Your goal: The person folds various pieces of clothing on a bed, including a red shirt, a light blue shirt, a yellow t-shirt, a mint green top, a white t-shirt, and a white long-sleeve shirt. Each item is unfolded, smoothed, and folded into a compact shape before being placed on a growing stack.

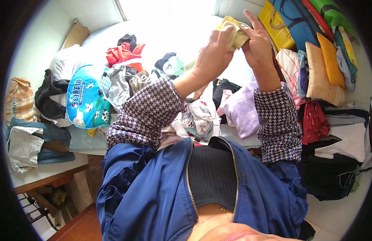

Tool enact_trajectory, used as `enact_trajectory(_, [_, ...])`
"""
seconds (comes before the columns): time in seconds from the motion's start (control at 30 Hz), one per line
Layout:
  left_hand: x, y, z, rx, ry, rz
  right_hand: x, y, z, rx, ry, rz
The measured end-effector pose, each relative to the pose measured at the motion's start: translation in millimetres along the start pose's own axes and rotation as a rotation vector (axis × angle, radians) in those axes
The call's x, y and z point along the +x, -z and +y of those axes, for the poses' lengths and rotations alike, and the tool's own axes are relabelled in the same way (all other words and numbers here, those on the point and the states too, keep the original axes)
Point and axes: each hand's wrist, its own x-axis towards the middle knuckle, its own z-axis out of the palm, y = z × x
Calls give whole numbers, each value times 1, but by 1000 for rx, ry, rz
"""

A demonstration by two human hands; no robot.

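Observation:
Both of my hands are raised at the upper right of centre, in front of the bright window side. A small, crumpled piece of pale yellow cloth (238, 36) is between them. My left hand (214, 52) grips its left side with bent fingers. My right hand (258, 42) pinches its right edge with the thumb, while one finger points up and away. Below my wrists lie a lilac garment (241, 105) and a tangle of white printed clothes (199, 117). What kind of item the yellow cloth is cannot be made out.
Red cloth (124, 54) and a blue printed bag (88, 96) lie at left on the bed (83, 138). Jeans (56, 150) rest on a ledge. A yellow basket (276, 27), cushions (323, 75) and dark clothes (327, 174) crowd the right side.

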Motion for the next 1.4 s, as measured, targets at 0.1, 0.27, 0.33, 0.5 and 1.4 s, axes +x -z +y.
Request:
enact_trajectory(0.1, [11, 9, -11, -110, 99, -48, -8, 10, -11, 4, -78, -42])
enact_trajectory(0.27, [45, 57, -25, -198, 261, -334, -21, 16, -31, -472, -157, -216])
enact_trajectory(0.33, [50, 64, -15, -287, 263, -357, -25, 15, -39, -718, -201, -341])
enact_trajectory(0.5, [90, 91, -13, -19, 124, -695, -21, 10, -44, -1019, -17, -427])
enact_trajectory(1.4, [70, 161, -37, -125, 135, -393, -31, 2, -24, -837, 122, -458])
